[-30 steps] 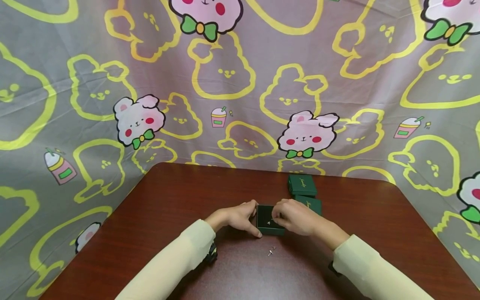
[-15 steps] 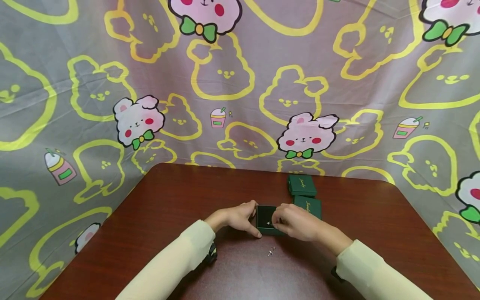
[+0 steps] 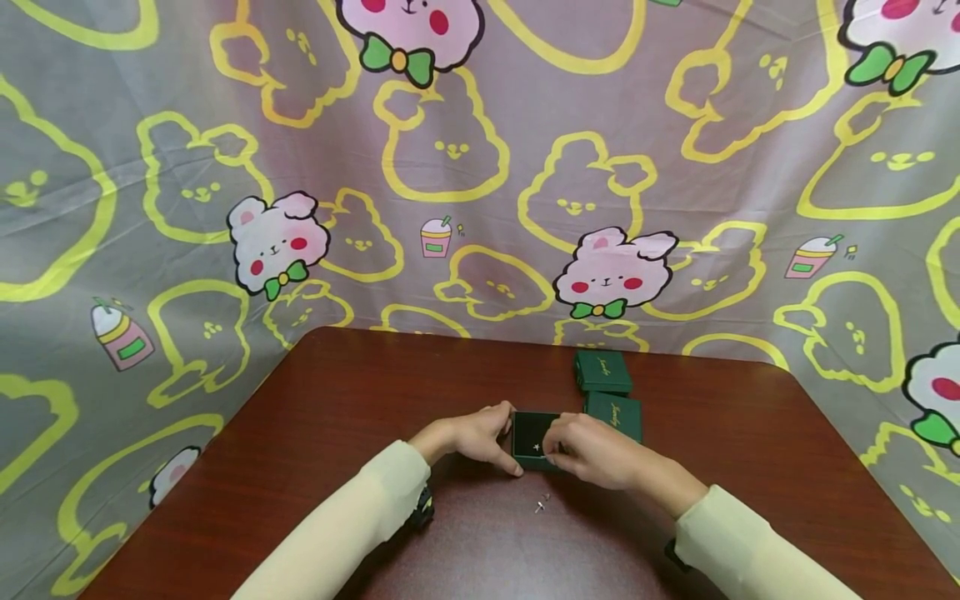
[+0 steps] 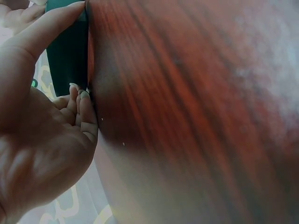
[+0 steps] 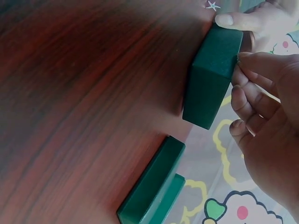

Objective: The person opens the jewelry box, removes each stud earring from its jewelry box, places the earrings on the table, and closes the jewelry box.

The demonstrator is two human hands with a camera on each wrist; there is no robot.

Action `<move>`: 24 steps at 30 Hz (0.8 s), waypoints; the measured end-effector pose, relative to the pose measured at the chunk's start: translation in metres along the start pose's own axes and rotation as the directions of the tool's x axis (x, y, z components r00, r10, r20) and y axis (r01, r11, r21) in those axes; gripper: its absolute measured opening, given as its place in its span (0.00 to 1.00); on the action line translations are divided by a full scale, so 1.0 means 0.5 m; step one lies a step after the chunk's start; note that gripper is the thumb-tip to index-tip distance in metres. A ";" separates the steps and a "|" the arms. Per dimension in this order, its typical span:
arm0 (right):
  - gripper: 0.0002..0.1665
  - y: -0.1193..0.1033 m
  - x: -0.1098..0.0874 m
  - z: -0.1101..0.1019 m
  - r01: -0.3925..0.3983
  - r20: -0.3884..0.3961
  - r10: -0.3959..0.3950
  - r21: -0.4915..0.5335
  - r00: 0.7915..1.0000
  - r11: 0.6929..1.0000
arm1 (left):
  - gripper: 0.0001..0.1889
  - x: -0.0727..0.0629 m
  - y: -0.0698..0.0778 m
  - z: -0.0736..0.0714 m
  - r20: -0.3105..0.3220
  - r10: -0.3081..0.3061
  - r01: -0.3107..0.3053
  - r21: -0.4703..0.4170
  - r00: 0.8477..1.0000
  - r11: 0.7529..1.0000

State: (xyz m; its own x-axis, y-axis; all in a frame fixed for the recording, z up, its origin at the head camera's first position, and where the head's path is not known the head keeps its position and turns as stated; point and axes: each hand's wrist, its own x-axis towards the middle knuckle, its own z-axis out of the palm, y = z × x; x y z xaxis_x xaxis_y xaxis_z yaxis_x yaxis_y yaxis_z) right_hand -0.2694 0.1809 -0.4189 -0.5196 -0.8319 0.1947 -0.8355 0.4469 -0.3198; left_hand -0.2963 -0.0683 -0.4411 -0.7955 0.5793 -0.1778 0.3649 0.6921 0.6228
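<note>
In the head view a green jewelry box point(image 3: 534, 462) with a black insert lies uncovered on the table. My left hand point(image 3: 476, 435) grips its left side, the thumb at the front wall and the fingers at the back. A small silver star earring point(image 3: 536, 447) shows on the black insert. My right hand point(image 3: 596, 450) is over the box's right part, thumb and forefinger pinched together at the rim. Between these fingertips is a tiny silver earring, mostly hidden. On the table in front lies another star earring point(image 5: 212, 5), seen beside the left thumb in the right wrist view.
Two green boxes with gold lettering lie behind the right hand, a farther one point(image 3: 603, 371) and a nearer one point(image 3: 617, 414). A tiny silver piece point(image 3: 547, 497) lies by the loose star. A patterned curtain point(image 3: 480, 167) surrounds the brown table point(image 3: 390, 375).
My right hand has moved slightly down toward the box's front edge, its fingers still pinched. My left hand and the box have stayed in place.
</note>
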 end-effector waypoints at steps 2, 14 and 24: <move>0.05 -0.001 0.001 0.000 0.008 -0.004 -0.008 -0.006 1.000 1.000 | 0.34 -0.001 0.000 0.000 0.003 0.000 0.000 0.000 1.000 1.000; 0.06 -0.004 0.003 -0.009 0.005 0.027 -0.005 -0.018 1.000 1.000 | 0.34 -0.002 0.002 -0.004 0.007 0.000 0.000 0.004 1.000 1.000; 0.06 -0.006 0.003 -0.011 0.005 0.047 -0.003 -0.040 0.999 0.999 | 0.35 -0.002 0.002 -0.001 -0.004 0.014 -0.014 0.004 1.000 1.000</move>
State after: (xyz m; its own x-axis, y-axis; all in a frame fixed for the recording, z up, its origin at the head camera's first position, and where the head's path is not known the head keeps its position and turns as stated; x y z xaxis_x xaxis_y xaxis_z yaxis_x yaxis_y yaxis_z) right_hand -0.2686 0.1800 -0.4127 -0.5084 -0.8477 0.1517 -0.8444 0.4561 -0.2812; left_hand -0.2953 -0.0683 -0.4400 -0.7918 0.5877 -0.1661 0.3783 0.6855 0.6221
